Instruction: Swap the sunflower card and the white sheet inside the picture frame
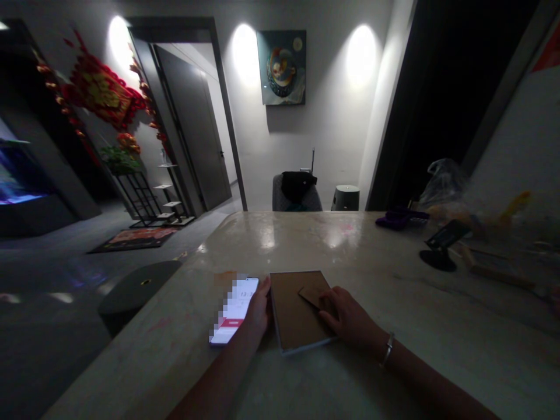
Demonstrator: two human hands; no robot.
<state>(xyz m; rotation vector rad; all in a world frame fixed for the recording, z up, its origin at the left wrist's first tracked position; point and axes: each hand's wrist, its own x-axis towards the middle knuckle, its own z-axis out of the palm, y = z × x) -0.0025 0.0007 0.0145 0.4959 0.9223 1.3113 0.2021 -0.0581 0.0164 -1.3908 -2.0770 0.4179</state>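
A brown-backed picture frame (297, 309) lies flat on the pale marble counter (380, 297), with a pale edge showing along its near side. My right hand (345, 312) lies on the frame's back, its fingers on a small brown flap (311, 296) that stands slightly raised. My left hand (259, 308) presses against the frame's left edge, and its fingertips are partly hidden. Just left of that hand lies a smartphone (234, 310) with a lit screen, its display pixelated. A bracelet circles my right wrist.
At the counter's right stand a black phone stand (440, 251), a purple item (400, 219) and a clear plastic bag (444, 184). A dark round stool (137, 291) sits beyond the counter's left edge. Farther ahead are a chair (297, 192) with dark cloth and a doorway (192, 125).
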